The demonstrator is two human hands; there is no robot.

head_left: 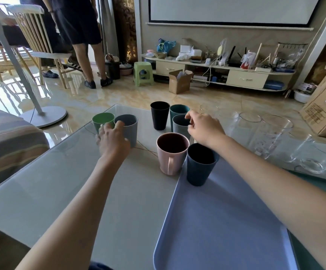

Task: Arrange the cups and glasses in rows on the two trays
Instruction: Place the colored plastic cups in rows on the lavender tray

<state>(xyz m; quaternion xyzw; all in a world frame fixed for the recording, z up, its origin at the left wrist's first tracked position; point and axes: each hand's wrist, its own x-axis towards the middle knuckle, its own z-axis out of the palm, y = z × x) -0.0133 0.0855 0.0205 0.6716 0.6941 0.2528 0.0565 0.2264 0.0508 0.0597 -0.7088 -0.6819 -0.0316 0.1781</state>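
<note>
Two trays lie at the lower right of the frame: a blue tray, smooth plastic with rounded corners and a raised rim, its long side running from the bottom edge up toward the middle, and a dark green tray showing only as a strip along the blue one's right side. Both rest on a pale glossy table that fills the lower left.

Seven coloured cups stand upright, mouths up. One ribbed navy cup stands on the far corner of the blue tray; a smooth pink mug with its handle facing the bottom of the frame stands just beside it on the table. Above them, near the centre, are a black cup, a teal cup and a ribbed grey cup close together. At centre left a green cup touches a grey-blue cup.

Several clear glasses crowd the right middle of the frame; their exact number cannot be told.

Two bare hands reach in. Curled fingers of the left hand grip the near side of the grey-blue cup. Bent fingertips of the right hand pinch the ribbed grey cup's rim.
</note>
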